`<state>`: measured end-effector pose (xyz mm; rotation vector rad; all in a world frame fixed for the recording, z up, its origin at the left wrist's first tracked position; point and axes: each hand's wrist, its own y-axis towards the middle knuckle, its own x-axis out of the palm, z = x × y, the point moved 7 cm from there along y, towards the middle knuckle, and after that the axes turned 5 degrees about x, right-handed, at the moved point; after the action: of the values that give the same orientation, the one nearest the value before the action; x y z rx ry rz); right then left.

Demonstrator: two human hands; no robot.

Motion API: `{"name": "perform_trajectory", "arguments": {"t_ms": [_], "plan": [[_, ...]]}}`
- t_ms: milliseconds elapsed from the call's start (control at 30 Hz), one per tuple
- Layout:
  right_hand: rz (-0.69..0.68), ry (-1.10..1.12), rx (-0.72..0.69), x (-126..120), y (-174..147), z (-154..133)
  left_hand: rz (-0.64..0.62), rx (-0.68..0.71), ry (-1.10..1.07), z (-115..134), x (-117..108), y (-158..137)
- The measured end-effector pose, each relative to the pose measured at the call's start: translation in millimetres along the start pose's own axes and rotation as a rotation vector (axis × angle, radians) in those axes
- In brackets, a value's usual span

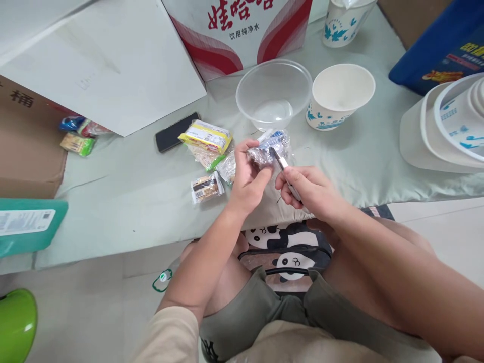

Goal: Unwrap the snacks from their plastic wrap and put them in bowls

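Observation:
My left hand (pixel 249 179) is closed around a clear plastic packet (pixel 261 157) with something dark brown inside. In my right hand (pixel 308 189) is a utility knife (pixel 288 176), its dark tip touching or very close to the packet's right side. Just behind the packet lies a crinkled wrapper with blue print (pixel 278 141). To the left of my hands are a yellow-and-white snack pack (pixel 206 136) and a small clear-wrapped biscuit pack (pixel 207 187). A clear plastic bowl (pixel 245 96) stands beyond my hands, beside a white paper cup (pixel 328 115) with blue leaves.
A black phone (pixel 174 132) lies behind the snacks. White boxes, one a printed carton (pixel 242 45), stand at the back. Nested white tubs (pixel 419 131) and a blue container (pixel 434 55) are at right. Further left are more small packets (pixel 77 143) and a green box (pixel 30 227).

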<state>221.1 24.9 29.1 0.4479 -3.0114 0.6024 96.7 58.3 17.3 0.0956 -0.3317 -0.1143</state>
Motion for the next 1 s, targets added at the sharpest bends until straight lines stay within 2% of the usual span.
{"name": "perform_trajectory", "arguments": {"t_ms": [167, 267, 333, 433, 533, 600, 667, 733, 833, 900, 1000], "plan": [[-0.052, -0.140, 0.057, 3, -3, 2, 0.173, 0.088, 0.002, 26, -16, 5], [0.005, -0.295, 0.031, -10, -5, 2, 0.236, 0.110, -0.024, 43, -27, 9], [0.174, -0.513, -0.082, -32, -5, -3, 0.221, 0.078, -0.065, 45, -31, 11], [0.492, -0.865, -0.209, -72, -7, -2, 0.134, -0.065, -0.109, 31, -30, 9], [0.654, -0.980, -0.296, -96, -8, 2, 0.032, -0.235, -0.103, 13, -22, 2], [0.703, -0.951, -0.427, -97, -13, -4, -0.020, -0.308, -0.093, 4, -14, -2], [0.649, -0.868, -0.574, -85, -19, -15, -0.045, -0.337, -0.085, 0, -6, -4], [0.489, -0.766, -0.674, -63, -21, -24, -0.051, -0.352, -0.074, -3, 0, -5], [0.304, -0.669, -0.694, -38, -19, -30, -0.054, -0.410, -0.042, -10, 3, -7], [0.318, -0.621, -0.643, -38, -15, -30, -0.066, -0.465, -0.019, -16, 1, -9], [0.414, -0.492, -0.548, -54, -14, -27, -0.088, -0.549, -0.012, -23, -3, -11]]}}
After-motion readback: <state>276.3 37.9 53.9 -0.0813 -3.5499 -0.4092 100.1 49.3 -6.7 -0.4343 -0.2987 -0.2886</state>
